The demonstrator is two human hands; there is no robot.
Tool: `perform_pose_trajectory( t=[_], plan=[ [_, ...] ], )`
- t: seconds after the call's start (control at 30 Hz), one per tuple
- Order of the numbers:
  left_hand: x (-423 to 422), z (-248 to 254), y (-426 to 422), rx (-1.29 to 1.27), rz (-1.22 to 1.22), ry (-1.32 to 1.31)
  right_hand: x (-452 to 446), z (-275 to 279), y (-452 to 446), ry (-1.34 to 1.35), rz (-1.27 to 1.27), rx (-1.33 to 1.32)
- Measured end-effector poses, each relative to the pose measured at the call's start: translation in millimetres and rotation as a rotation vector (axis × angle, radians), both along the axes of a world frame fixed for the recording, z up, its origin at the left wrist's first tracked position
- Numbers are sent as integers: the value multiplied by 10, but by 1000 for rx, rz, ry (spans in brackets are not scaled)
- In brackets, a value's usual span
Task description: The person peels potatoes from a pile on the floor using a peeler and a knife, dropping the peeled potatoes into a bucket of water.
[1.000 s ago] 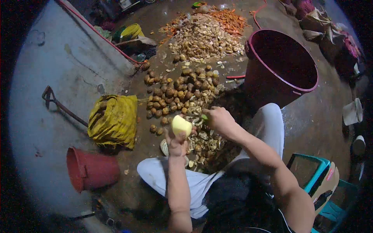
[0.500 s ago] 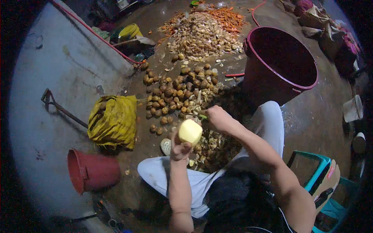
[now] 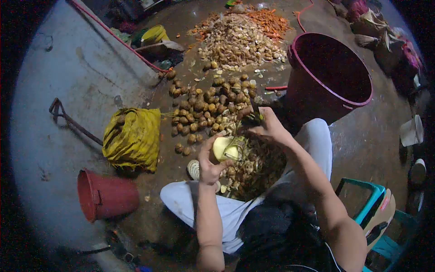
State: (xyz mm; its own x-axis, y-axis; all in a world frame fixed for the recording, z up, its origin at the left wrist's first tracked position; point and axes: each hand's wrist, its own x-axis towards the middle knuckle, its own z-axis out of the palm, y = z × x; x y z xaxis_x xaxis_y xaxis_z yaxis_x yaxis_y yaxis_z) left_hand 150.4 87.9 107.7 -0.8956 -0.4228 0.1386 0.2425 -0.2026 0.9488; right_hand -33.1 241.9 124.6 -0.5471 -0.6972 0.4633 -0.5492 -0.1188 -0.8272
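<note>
My left hand is closed around a large peeled, pale yellow root vegetable, its thumb on the near side. My right hand is just beyond it to the right, closed on a small tool with a bright green part. Blur and shadow hide the tool's blade and exact kind. A thin, dark curved strip shows against the vegetable's right side. Brown unpeeled round roots lie in a loose pile ahead of both hands. Peelings are heaped between my legs.
A tall maroon tub stands at right. Chopped pale pieces and orange pieces are heaped farther off. At left are a yellow sack and a tipped red bucket. A teal stool is beside me at right.
My left hand has turned the peeled root vegetable and shifted it slightly right. My right hand has moved up and to the right with the green tool.
</note>
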Motion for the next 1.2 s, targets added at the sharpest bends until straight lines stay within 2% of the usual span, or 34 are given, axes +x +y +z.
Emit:
perform_pose_trajectory(
  t=[0.07, 0.1, 0.13, 0.17, 0.2, 0.27, 0.33, 0.4, 0.47, 0.5, 0.57, 0.6, 0.63, 0.67, 0.7, 0.73, 0.77, 0.8, 0.87, 0.9, 0.97, 1.0, 1.03, 1.13, 1.17, 1.2],
  plan=[
    [24, -61, -16, 88, -155, 64, -175, -137, -5, -21, 21, 30],
    [37, -15, 12, 239, -217, 106, -275, -185, -18, -82, -74, 40],
    [47, -12, 32, 236, -220, 111, -351, -262, -23, -139, -169, 47],
    [52, -13, 41, 337, -202, 124, -401, -349, -35, -299, -141, 35],
    [41, -19, 35, 439, -183, 134, -347, -236, -39, -295, -144, 29],
    [-12, -46, -13, 356, -219, 70, -91, 65, -22, -1, -24, -26],
    [-31, -33, 47, 213, -61, 25, -65, 10, 6, 26, 1, 16],
    [14, -30, 52, 207, -109, 14, -160, -10, -21, -86, -139, 87],
    [20, -48, 62, 510, -203, 141, -384, -295, -9, -152, -215, 116],
    [-1, -13, 68, 519, -197, 158, -313, -211, 4, -232, -170, 80],
    [-32, -101, 30, 441, -153, 126, -58, 101, -24, -77, -84, -34],
    [-37, -111, 34, 367, -104, 86, 49, 233, 16, -139, 16, 62],
    [-30, -120, 30, 266, -142, 91, -70, -62, 14, -53, -39, 84],
    [-2, -128, 43, 270, -137, 85, -112, -141, 0, -106, -70, 91],
    [29, -121, 57, 475, -104, 39, -151, -205, -14, -159, -100, 95],
    [28, -110, 57, 675, -72, 0, -154, -20, -41, -337, -109, 81],
    [-2, -372, -38, 694, -55, 57, -273, -218, -59, -356, -149, -40],
    [-24, -309, -28, 690, -57, 59, -248, -37, 6, -367, -141, 57],
    [-82, -210, 45, 788, -55, 63, -248, -147, -61, -260, -165, 75],
    [-147, 14, 169, 972, -37, 105, -215, -176, -92, -190, -184, 90],
    [-272, -186, 56, 1033, -37, 89, -174, -209, -154, 19, -271, 45],
    [-298, -246, -1, 1089, -34, 73, -174, -221, -156, 18, -258, 45],
    [-318, -306, -19, 993, 132, -78, -200, -221, -124, -26, -256, 54],
    [-296, -198, -48, 979, 11, 14, -273, -241, -25, -133, -262, 60],
    [-311, -124, -18, 1039, 132, -90, -298, -252, 11, -192, -269, 63],
    [-307, -128, -31, 1038, 130, -94, -318, -269, 44, -252, -277, 67]
  ],
)
